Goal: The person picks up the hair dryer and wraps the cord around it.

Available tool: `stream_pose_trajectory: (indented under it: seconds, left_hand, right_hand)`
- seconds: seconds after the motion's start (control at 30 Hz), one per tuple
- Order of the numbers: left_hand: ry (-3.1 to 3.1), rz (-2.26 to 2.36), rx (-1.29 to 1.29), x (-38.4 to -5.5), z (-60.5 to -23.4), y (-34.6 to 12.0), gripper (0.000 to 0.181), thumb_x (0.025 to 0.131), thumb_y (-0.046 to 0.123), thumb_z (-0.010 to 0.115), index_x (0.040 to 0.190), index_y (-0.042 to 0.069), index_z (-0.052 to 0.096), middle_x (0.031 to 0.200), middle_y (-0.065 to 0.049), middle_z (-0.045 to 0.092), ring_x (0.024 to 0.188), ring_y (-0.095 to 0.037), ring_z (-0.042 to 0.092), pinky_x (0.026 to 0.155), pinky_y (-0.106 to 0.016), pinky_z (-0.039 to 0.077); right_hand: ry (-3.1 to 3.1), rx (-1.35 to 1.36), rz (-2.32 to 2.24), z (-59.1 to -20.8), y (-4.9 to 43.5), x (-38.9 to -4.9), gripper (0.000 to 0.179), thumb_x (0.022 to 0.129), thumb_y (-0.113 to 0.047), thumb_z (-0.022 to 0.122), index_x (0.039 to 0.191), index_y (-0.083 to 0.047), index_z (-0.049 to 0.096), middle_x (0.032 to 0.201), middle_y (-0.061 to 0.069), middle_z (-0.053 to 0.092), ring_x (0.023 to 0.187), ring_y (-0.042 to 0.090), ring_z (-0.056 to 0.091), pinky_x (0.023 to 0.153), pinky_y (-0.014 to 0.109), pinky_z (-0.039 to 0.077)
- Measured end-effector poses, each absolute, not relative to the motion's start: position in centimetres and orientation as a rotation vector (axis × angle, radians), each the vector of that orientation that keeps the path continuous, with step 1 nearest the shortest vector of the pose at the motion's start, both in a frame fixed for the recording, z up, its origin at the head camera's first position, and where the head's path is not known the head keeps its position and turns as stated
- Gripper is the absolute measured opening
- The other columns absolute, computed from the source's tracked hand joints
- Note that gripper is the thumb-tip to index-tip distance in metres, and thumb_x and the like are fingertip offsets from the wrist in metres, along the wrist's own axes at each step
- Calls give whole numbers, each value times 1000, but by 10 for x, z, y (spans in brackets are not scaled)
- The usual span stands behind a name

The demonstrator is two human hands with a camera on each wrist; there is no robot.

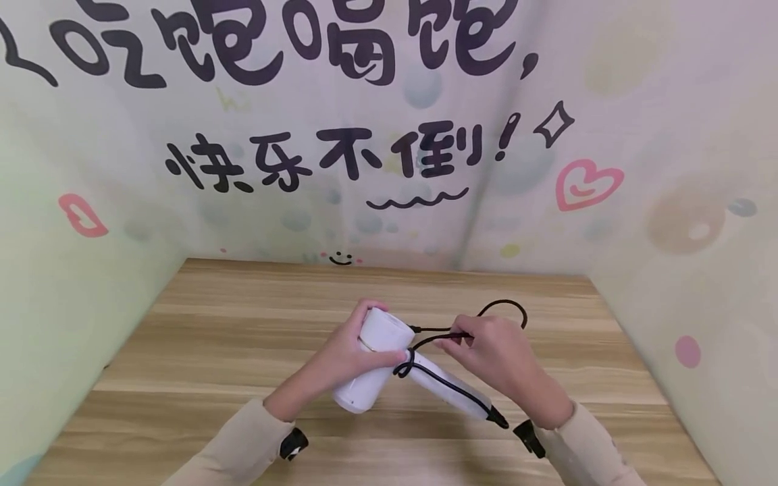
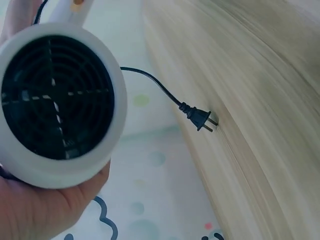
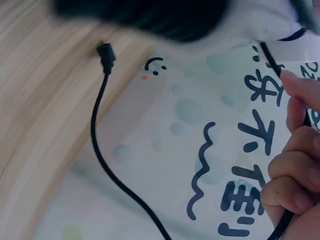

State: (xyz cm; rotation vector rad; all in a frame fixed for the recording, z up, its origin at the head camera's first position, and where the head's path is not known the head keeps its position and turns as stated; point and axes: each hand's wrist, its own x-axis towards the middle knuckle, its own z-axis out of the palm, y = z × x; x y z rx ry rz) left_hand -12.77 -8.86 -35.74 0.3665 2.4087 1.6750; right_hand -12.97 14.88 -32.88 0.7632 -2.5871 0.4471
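Note:
A white hair dryer (image 1: 358, 390) is held over the table, its handle slanting down to the right. My left hand (image 1: 346, 352) grips it around the barrel, thumb across the front near the handle joint. The round dark intake grille (image 2: 57, 97) faces the left wrist camera. A black cord (image 1: 452, 385) runs up the handle from its end and loops around the handle's top. My right hand (image 1: 501, 347) pinches this cord to the right of the loop, fingers curled round it in the right wrist view. The cord's free end arcs behind that hand to a two-pin plug (image 2: 199, 118).
The wood-grain table (image 1: 231, 304) lies beneath both hands. A printed backdrop (image 1: 340, 216) with black lettering rises along its back edge, and pale side panels (image 1: 687, 283) flank it. Each sleeve cuff has a black wrist device (image 1: 294, 443) by it.

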Motion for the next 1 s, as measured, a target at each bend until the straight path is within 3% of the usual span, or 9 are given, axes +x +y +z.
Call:
stream_pose_trajectory:
  seconds: [0.27,0.67,0.87,1.0]
  left_hand:
    - [2469,1714,280,-127,-360,-84,74,70,32,80,130,25,37,102,-11,57,79,-20,60,58,-32,52]
    - [2534,1823,-24,-145,-383,-102,77,73,34,78,133,22,31,111,-17,54,82,-25,61,57,-31,52]
    - [2546,1844,-41,-146,-380,-104,80,72,36,78,134,25,29,111,-15,54,83,-26,61,58,-33,52]
    - [2614,1821,-38,-146,-379,-101,81,72,34,79,134,25,29,109,-14,56,83,-25,60,60,-32,52]
  right_hand:
    - [-2669,728,376,-319,139,-116,15,77,-26,72,67,-20,63,46,-14,41,42,-1,31,41,17,24]
    - [-2858,732,552,-309,123,-95,38,90,-21,59,56,-18,41,49,-12,29,42,0,25,39,17,22]
    - [-2882,785,769,-316,114,-91,25,94,-20,53,69,-17,50,54,-12,32,46,-1,28,43,17,29]
    - [-2951,849,941,-322,102,-88,21,98,-21,44,82,-13,53,65,-8,46,55,2,38,51,18,38]
